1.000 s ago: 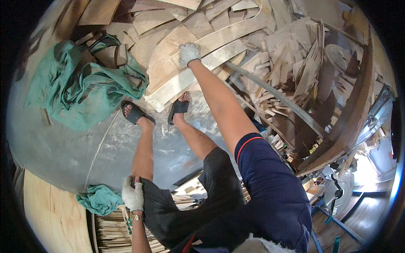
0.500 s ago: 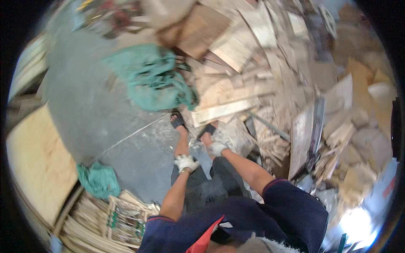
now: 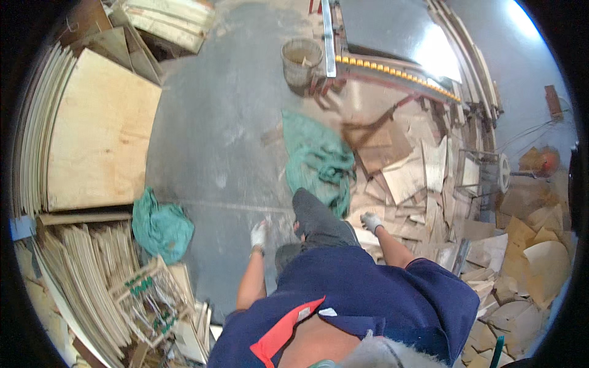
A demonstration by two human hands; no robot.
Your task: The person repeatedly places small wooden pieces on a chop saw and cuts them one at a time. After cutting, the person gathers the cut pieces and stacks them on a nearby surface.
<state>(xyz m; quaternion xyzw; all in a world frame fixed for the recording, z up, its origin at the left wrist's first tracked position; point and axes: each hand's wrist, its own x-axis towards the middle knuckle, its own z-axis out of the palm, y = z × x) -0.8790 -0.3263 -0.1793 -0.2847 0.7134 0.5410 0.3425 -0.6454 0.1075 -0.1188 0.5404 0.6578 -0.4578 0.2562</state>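
Observation:
My left hand (image 3: 259,235), in a whitish work glove, hangs beside my left leg over the grey floor (image 3: 221,141). Its fingers look loosely stretched, and nothing shows in them. Out to my right, my right hand (image 3: 370,221) wears a similar glove with dark fingertips. Its fingers are apart above scattered wood offcuts (image 3: 402,230), and it holds nothing that I can see. Ahead of my raised knee, a crumpled green sack (image 3: 316,159) lies on the floor, nearest to the wood pile.
Left stand stacked plywood sheets (image 3: 101,135), another green sack (image 3: 162,227) and a wooden crate (image 3: 150,300) of metal tools with green parts. Ahead are a bucket (image 3: 302,61) and a machine table (image 3: 392,37) with a yellow roller strip. Broken boards (image 3: 405,175) cover the right side.
I have straightened from a bend with both hands at my knees. The hands are now apart at my sides, one knee is raised, and the view has swung, showing the bucket and machine table.

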